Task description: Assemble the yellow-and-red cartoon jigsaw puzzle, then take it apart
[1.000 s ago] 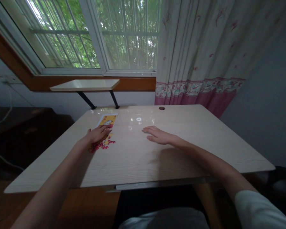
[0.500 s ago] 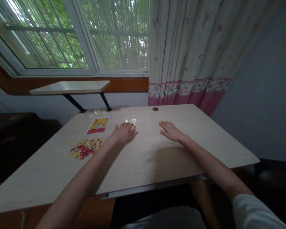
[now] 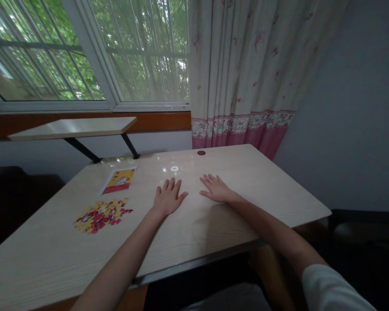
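Note:
My left hand (image 3: 169,197) rests palm down on the pale wooden table (image 3: 181,235), fingers spread and holding nothing. To its right, my right hand (image 3: 215,188) is also palm down with fingers apart and nothing in it. Left of my left hand is a flat pile of jigsaw puzzle pieces (image 3: 102,216) in yellow, red and white. Behind the pile lies a picture sheet (image 3: 119,180) in yellow and red, with a white figure in the middle. Neither hand touches the pieces or the sheet.
A small raised shelf (image 3: 74,127) on black brackets stands at the table's back left. A round brown cable-hole cover (image 3: 201,153) sits near the back edge. Beyond are a barred window (image 3: 142,52) and a floral curtain (image 3: 243,77); a plain wall (image 3: 340,129) is at right.
The view has shifted, so the table's contents appear further left and lower. My left hand's fingers are more spread, and both hands now sit closer together.

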### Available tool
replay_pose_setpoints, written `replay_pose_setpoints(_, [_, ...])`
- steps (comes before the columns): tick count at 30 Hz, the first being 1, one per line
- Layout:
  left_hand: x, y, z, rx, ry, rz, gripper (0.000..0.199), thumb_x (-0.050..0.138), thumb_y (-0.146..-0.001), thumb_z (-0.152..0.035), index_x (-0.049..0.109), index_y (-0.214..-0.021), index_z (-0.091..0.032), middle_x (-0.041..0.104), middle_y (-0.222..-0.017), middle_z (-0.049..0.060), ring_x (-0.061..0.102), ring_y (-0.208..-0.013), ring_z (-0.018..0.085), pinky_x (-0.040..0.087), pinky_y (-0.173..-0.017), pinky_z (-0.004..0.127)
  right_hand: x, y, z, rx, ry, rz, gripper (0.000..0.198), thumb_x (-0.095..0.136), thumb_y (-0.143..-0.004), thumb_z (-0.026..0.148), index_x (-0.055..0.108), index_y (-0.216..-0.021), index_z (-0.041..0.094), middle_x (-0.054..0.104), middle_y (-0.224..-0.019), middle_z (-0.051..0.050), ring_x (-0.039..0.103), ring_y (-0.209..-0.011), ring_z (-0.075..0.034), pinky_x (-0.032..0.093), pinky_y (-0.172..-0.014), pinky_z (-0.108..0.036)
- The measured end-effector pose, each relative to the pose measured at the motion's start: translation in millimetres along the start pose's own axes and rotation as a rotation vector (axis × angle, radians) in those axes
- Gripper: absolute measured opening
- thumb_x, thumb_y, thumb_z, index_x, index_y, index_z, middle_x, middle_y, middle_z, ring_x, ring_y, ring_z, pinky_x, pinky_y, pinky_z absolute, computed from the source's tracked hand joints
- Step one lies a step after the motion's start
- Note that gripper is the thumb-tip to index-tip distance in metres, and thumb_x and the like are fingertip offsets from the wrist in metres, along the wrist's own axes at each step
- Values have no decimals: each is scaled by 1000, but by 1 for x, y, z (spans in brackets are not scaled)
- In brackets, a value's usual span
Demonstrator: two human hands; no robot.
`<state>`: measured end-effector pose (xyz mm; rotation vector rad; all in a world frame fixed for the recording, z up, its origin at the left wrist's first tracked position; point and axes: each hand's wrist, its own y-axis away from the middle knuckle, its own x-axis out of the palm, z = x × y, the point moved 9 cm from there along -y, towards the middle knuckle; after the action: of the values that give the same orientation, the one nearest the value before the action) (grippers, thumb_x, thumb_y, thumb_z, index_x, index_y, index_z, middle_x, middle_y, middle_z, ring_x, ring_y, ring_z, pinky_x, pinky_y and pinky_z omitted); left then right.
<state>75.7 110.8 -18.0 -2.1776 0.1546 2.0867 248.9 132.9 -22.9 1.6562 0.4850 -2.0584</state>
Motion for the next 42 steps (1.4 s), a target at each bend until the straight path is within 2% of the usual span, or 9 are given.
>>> replay_pose_setpoints(7, [8,-1,-1,1,16,44,78,20,-88,-70,22,-150,-22,13,-157,12,14,-143,35,19,-108,62,3,-1,-2,26,-6,31,85,24,-86,72,19,-151,17,12,-157,-12,11,-145,-30,9,-116,-52])
replay_pose_setpoints(18, [8,0,-2,-3,48,53,80,20,-87,-71,21,-150,-23,13,-157,12,13,-143,35,18,-108,62,5,-1,-9,119,29,49,89,21,-83,77,15,-152,22,7,-158,-10,6,-145,-32,7,-115,-55])
replay_pose_setpoints(37, [9,-2,-1,30,40,91,79,21,-89,-69,21,-150,-19,12,-157,16,13,-143,37,19,-107,64,4,-1,-8,99,5,36,89,20,-82,78,17,-152,21,10,-158,-11,9,-145,-33,8,-114,-56])
replay_pose_setpoints(42, [8,-1,-2,21,1,61,76,19,-90,-67,21,-150,-20,14,-157,15,15,-143,36,21,-106,63,4,-1,-8,102,-4,36,90,19,-82,79,17,-152,22,9,-158,-11,9,-145,-32,7,-114,-55])
